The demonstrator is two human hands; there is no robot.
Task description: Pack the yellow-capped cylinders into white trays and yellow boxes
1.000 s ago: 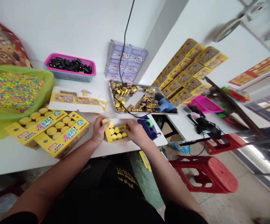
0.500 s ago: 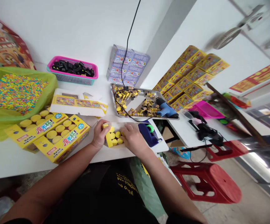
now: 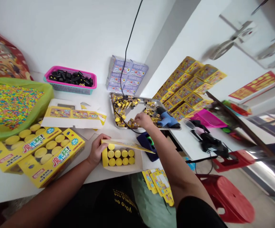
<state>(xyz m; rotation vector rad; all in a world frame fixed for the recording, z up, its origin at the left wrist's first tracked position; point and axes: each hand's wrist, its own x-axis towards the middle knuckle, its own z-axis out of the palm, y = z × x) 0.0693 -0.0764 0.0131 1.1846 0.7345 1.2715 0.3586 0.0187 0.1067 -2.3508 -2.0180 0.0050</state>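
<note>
My left hand [image 3: 97, 149] grips the left end of an open box [image 3: 137, 160], fingers behind and thumb in front. Inside the box, rows of small cups with round yellow lids [image 3: 117, 154] stand packed together towards the left, and a raised flap leans along its far side. My right hand [image 3: 144, 121] is over the front of a metal tray [image 3: 132, 111], its fingers curled downward among small yellow-and-black containers [image 3: 130, 123]. What its fingertips hold, if anything, is hidden. A blue heat gun [image 3: 167, 118] lies at the tray's right end.
Two filled yellow boxes [image 3: 53, 158] stand at left, near a green bag of coloured candies [image 3: 11, 103]. Behind are a pink basket [image 3: 70, 79] and a flat printed carton [image 3: 73, 117]. A tape dispenser [image 3: 149, 142] sits beside the open box; a black cable [image 3: 125, 57] hangs over the tray.
My right hand has left the box and moved up and right to the tray. The box's far flap now stands raised, while my left hand stays at its left end.
</note>
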